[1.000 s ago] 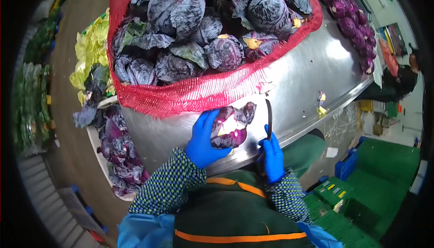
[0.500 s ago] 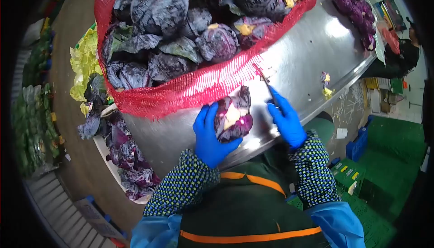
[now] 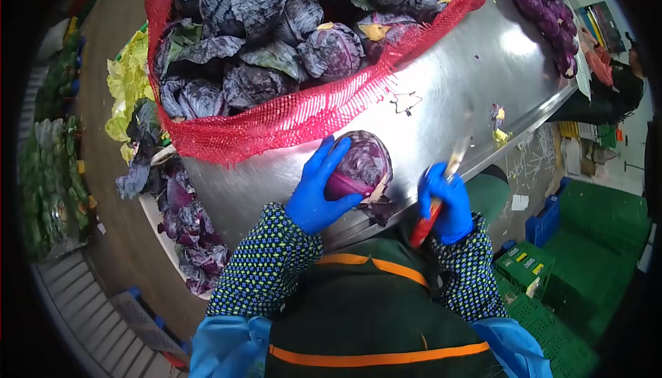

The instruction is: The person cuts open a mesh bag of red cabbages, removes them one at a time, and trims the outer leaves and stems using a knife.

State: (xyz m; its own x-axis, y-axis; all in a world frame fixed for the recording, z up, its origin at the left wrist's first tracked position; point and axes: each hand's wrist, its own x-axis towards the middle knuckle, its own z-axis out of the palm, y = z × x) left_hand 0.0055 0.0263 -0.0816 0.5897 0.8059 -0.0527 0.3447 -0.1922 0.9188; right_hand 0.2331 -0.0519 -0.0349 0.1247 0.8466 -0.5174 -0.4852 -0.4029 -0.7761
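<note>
My left hand (image 3: 318,192), in a blue glove, grips the left side of a red cabbage (image 3: 360,166) near the front edge of the metal table (image 3: 241,202). A loose dark leaf (image 3: 379,210) hangs at the cabbage's lower side. My right hand (image 3: 448,202), also gloved in blue, is closed around a red-handled knife (image 3: 426,223), its blade pointing up and away, slightly blurred. The knife is apart from the cabbage. Behind both hands lies an open red net bag (image 3: 276,126) full of dark cabbages (image 3: 331,50).
Trimmed purple cabbages (image 3: 529,2) are piled at the back right. Leaf scraps (image 3: 498,119) lie on the table's right part. A bin of discarded leaves (image 3: 189,219) stands at the left. Green crates (image 3: 593,240) are at the right, and a person (image 3: 610,88) is at the far right.
The cabbage in my left hand has turned, so its pale cut base no longer faces up. My right hand has moved down and nearer to me, and the red knife handle now shows.
</note>
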